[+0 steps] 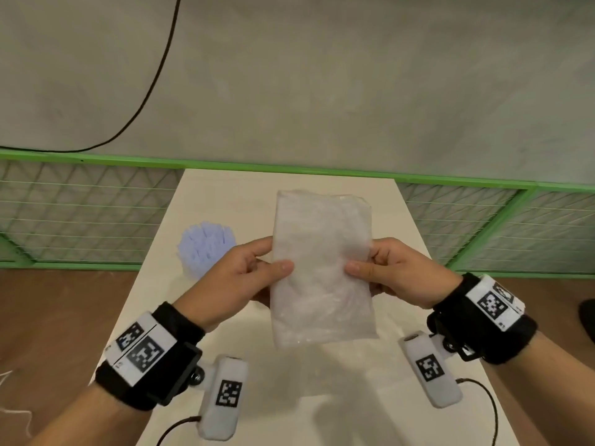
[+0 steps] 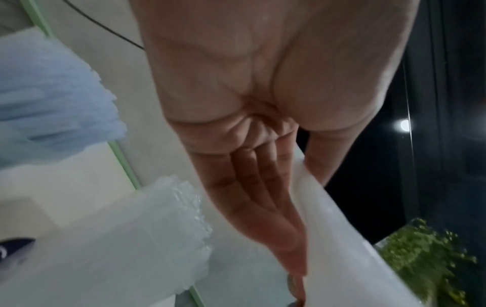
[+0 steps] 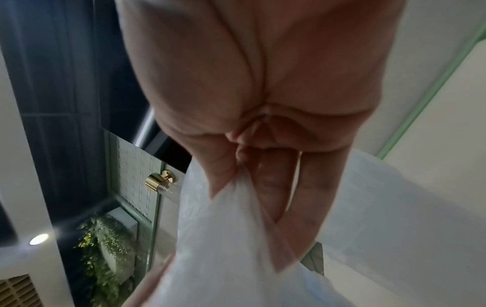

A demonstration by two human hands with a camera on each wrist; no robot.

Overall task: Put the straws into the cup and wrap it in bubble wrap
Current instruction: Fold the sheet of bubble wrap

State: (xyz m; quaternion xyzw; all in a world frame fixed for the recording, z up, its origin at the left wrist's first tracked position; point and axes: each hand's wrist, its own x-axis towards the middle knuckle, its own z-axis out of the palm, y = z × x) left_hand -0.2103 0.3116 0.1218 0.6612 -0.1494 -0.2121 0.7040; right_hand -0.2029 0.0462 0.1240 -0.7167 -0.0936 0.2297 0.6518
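Behind the pale table point(image 1: 399, 252) ran a green mesh fence point(image 1: 80, 214). Both hands, left hand point(image 1: 238, 281) and right hand point(image 1: 405, 275), pinched the folded bubble wrap point(image 1: 322, 268) by its side edges above the tabletop, probably to open it. The cup of blue straws point(image 1: 206, 246) stood to the left, unwrapped.

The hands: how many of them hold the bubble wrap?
2. The left hand pinches the left edge of the folded bubble wrap; the right hand pinches its right edge. Both lift it above the table.
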